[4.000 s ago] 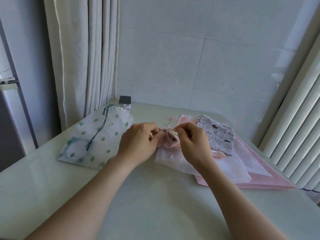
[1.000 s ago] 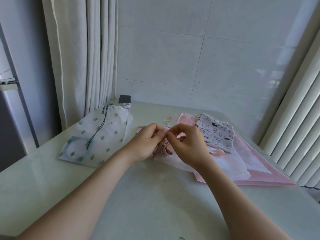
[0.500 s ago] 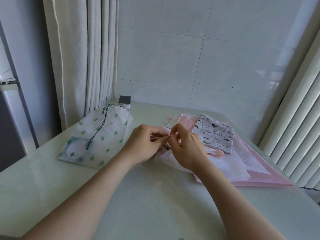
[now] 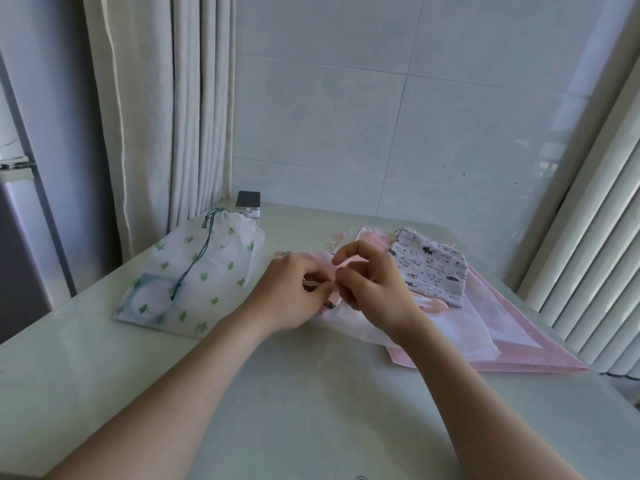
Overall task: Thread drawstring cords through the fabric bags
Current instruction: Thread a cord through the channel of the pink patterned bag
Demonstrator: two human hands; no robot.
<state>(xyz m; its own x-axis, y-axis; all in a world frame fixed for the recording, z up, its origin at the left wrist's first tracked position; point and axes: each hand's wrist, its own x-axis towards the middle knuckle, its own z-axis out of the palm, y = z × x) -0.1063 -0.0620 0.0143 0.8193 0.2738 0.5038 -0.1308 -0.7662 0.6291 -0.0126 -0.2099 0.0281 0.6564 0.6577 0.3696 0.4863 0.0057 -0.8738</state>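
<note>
I have both hands working near the middle of the table point(image 4: 311, 393), fingertips almost touching over the pink bag point(image 4: 313, 257), which lies bunched beneath them on the left edge of the pile of pink and white cloth point(image 4: 485, 327). The left hand point(image 4: 291, 296) has its fingers curled in and pinches a thin white cord point(image 4: 313, 282). The right hand point(image 4: 374, 289) pinches with thumb and lower fingers at what looks like the bag's hem, its forefinger lifted and hooked clear; the exact spot is too small to be sure of. What matters next is that the cord runs roughly left to right, from the left pinch straight toward the right fingertips, so I judge the left hand is the feeder and the hem opening sits just at the cord's right end. Toward the table's left edge lies a cactus-print bag point(image 4: 194, 275), its green cord point(image 4: 198, 259) already in; a cat-print bag point(image 4: 429, 271) lies toward the far right.
</note>
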